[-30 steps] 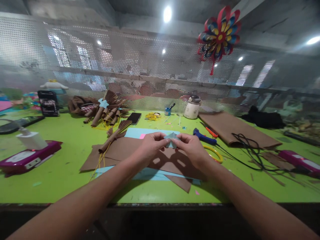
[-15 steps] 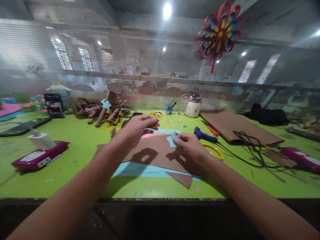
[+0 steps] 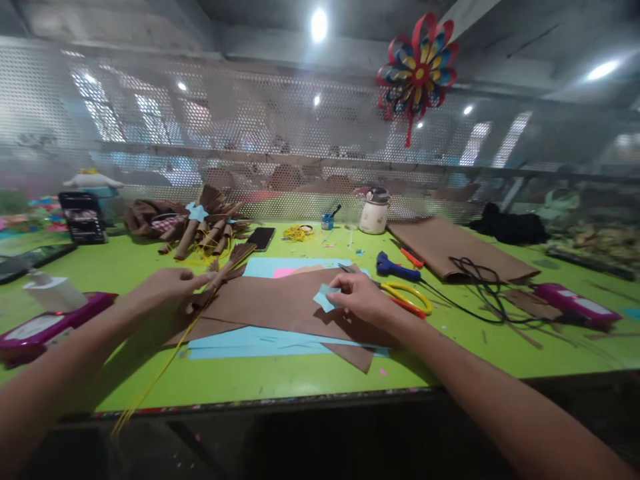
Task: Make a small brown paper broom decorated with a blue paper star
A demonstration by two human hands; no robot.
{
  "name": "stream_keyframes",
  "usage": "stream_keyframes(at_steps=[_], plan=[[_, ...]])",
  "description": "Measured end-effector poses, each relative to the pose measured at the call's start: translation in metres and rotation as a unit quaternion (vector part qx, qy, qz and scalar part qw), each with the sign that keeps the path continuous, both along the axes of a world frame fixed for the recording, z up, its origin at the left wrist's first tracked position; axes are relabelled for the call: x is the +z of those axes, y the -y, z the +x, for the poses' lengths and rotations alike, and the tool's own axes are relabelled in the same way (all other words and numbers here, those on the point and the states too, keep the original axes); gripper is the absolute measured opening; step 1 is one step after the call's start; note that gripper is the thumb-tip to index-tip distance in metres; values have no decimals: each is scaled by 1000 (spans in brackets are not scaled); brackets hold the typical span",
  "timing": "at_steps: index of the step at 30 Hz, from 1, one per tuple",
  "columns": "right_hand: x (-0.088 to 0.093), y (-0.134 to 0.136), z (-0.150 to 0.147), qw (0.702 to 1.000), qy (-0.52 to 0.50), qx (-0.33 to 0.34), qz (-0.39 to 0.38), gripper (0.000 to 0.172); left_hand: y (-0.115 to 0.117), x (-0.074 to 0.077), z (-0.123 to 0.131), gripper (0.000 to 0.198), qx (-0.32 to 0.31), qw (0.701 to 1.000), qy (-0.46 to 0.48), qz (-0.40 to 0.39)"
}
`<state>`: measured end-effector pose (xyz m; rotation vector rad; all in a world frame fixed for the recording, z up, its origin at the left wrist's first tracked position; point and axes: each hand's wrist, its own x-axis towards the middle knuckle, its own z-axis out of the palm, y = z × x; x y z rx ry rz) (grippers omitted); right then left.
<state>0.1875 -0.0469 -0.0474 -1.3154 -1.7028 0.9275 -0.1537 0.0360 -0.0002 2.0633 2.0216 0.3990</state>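
Observation:
My right hand (image 3: pixel 357 297) pinches a light-blue paper star (image 3: pixel 326 297) above a large brown paper sheet (image 3: pixel 270 300). At the sheet's left end, my left hand (image 3: pixel 175 287) has its fingers at a rolled brown paper piece (image 3: pixel 230 265) with a frayed top. Yellow string (image 3: pixel 175 357) runs from that roll down over the table's front edge. Light-blue paper (image 3: pixel 250 343) lies partly under the brown sheet. Just beyond my right hand are yellow-handled scissors (image 3: pixel 410 293), their blades partly hidden.
A blue glue gun (image 3: pixel 397 267) with a black cord lies right of centre. Behind are a pile of brown rolls (image 3: pixel 193 233), a black phone (image 3: pixel 261 239), a blue jar (image 3: pixel 327 221) and a white container (image 3: pixel 374 215). Folded brown paper (image 3: pixel 460 250) lies at right.
My left hand has moved left and down to the frayed brown roll. My right hand, with the star, has shifted slightly left and lower. The view has turned somewhat to the right.

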Motion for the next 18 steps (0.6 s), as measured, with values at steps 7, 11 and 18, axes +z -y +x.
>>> stream_keyframes(at_steps=[7,11,18], plan=[[-1,3,-1,999,12,-19,27,13,-6,-17,9,54,-47,991,-117,-43],[3,7,-3,998,23,-15,51,13,-8,-16,8,38,-44,993,-107,-24],[9,11,-5,997,41,-26,58,13,13,12,-4,28,-8,998,21,63]])
